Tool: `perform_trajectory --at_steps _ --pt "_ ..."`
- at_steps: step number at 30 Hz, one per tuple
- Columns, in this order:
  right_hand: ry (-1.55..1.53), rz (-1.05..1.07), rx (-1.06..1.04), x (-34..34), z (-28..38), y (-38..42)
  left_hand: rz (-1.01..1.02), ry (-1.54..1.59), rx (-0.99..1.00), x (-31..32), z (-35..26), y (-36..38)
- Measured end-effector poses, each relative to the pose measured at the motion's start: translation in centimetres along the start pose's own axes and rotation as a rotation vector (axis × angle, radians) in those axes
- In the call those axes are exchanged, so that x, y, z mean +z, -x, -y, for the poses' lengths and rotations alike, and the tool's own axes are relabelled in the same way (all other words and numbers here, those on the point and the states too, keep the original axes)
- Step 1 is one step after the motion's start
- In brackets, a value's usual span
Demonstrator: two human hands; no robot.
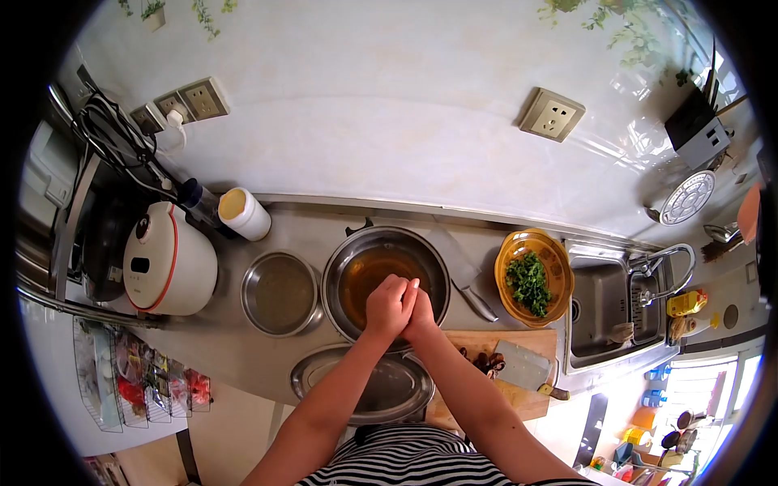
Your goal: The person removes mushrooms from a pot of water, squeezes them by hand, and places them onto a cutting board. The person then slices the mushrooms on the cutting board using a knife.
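My left hand [391, 306] and my right hand [420, 312] are clasped together above a steel bowl [334, 279] of brownish liquid. Their fingers are closed around each other; whatever may lie between them is hidden. Left of this bowl is a smaller steel bowl [279, 293] with cloudy liquid. Beneath my forearms lies an oval metal tray [312, 379]. At the right, a cutting board [547, 348] carries dark brown pieces [489, 363] and a cleaver [523, 366]. A knife [476, 303] rests on the counter beside a yellow-brown bowl [563, 279] holding chopped greens [528, 283].
A white rice cooker [182, 263] and a white jar [247, 217] stand at the left. On the right is a sink [596, 304] with a curved faucet [685, 247]. A wire rack [146, 389] with bags hangs at the lower left.
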State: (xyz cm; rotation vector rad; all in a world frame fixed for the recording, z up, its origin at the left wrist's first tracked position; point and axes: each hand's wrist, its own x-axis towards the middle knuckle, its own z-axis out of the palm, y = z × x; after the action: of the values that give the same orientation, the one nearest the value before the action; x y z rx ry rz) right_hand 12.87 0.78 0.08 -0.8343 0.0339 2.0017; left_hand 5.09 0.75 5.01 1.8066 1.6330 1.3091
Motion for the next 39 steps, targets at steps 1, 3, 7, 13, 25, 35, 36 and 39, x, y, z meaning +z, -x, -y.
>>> perform_trajectory --at_steps 1,3,7,13,25,35,36,39 --pt "-0.002 -0.001 0.022 0.5 0.2 0.6 0.037 0.035 0.083 0.1 0.3 0.0" --pt "-0.03 0.039 0.041 2.1 0.5 2.4 0.125 0.015 0.247 0.3 1.0 0.1" --pt "-0.132 0.063 0.044 -0.2 0.0 1.8 0.228 -0.046 0.476 -0.4 1.3 0.1" --pt "-0.272 0.269 0.106 -3.7 -0.2 -0.9 0.059 -0.016 0.352 -0.4 -0.6 1.8" --pt "0.035 -0.203 0.037 -0.9 0.3 0.0 0.133 0.12 0.269 0.6 1.2 1.3" --pt "0.064 -0.236 -0.017 -2.1 -0.8 -1.1 0.161 0.031 0.234 1.0 2.1 1.6" --pt "0.066 -0.237 -0.018 -2.1 -0.9 -1.1 0.178 0.033 0.223 1.0 2.1 1.7" --pt "0.061 -0.225 -0.023 -2.3 -1.0 -0.9 0.212 0.023 0.197 1.3 2.5 2.0"
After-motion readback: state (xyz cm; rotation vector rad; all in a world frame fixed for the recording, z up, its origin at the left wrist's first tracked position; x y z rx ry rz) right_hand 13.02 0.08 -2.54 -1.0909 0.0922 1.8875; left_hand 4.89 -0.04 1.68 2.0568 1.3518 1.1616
